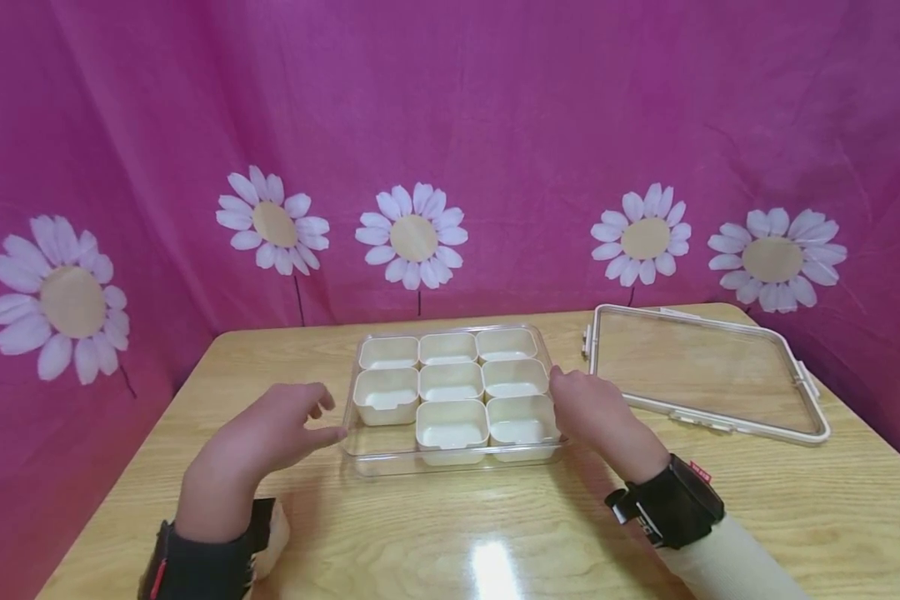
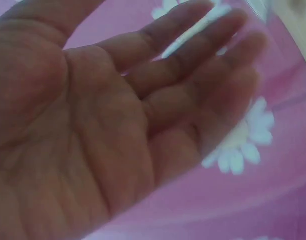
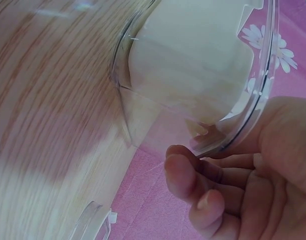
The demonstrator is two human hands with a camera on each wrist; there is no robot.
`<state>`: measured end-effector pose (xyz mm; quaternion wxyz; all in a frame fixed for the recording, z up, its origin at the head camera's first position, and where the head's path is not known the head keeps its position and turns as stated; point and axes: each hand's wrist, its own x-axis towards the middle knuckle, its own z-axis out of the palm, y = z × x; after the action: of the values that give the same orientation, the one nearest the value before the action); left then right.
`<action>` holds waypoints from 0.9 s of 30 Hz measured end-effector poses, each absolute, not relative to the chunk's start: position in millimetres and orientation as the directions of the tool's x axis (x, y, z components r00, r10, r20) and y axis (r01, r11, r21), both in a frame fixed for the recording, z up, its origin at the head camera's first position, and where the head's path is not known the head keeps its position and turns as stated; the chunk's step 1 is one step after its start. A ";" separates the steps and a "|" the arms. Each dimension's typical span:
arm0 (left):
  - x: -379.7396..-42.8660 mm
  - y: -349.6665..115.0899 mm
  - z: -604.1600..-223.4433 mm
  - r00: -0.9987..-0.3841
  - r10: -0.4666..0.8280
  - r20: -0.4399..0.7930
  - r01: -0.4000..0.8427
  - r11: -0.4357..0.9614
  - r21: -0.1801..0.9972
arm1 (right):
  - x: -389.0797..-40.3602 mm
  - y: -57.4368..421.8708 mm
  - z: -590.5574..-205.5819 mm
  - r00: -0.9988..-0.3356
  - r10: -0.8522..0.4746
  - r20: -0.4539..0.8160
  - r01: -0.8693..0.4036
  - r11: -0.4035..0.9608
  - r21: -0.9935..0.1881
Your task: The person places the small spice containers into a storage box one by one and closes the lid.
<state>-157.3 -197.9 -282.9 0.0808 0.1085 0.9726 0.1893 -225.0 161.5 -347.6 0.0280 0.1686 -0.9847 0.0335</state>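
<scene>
A clear plastic box [image 1: 390, 464] stands mid-table, with several cream cups [image 1: 450, 382] in rows inside it. Bare box bottom shows at its front left corner. At the box's right side, my right hand [image 1: 596, 412] holds the wall near the front corner. In the right wrist view, the thumb of that hand [image 3: 243, 180] passes behind the clear wall and the fingers curl in front of it. My left hand [image 1: 277, 433] hovers beside the left wall, fingers loosely bent, thumb tip close to the front left corner. Nothing lies in its palm [image 2: 103, 130].
To the right lies a clear lid [image 1: 708, 367] with a white frame and clips. The wooden table [image 1: 390, 533] reflects light near its front. A pink curtain [image 1: 525, 150] with white flowers hangs behind the table and at its left.
</scene>
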 end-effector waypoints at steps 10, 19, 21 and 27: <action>-155.9 -249.5 -291.9 -0.956 0.060 -0.286 -0.038 0.944 0.326 | -227.8 165.4 -353.0 -0.944 -0.325 0.055 -0.327 0.944 -0.049; -154.4 -258.8 -298.6 -0.881 -0.042 -0.471 -0.235 0.904 0.358 | -226.4 164.7 -351.8 -0.945 -0.324 0.046 -0.326 0.944 -0.050; -155.3 -259.3 -299.1 -0.879 -0.044 -0.475 -0.237 0.904 0.357 | -225.9 164.3 -351.4 -0.944 -0.325 0.048 -0.328 0.943 -0.050; -159.0 -261.4 -299.3 -0.882 -0.031 -0.471 -0.233 0.896 0.378 | -225.3 163.1 -351.5 -0.942 -0.327 0.071 -0.331 0.941 -0.064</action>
<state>-159.0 -261.4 -299.3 0.2329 -0.0699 0.9453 0.2173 -225.3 163.1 -351.5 0.0296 0.1670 -0.9848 0.0377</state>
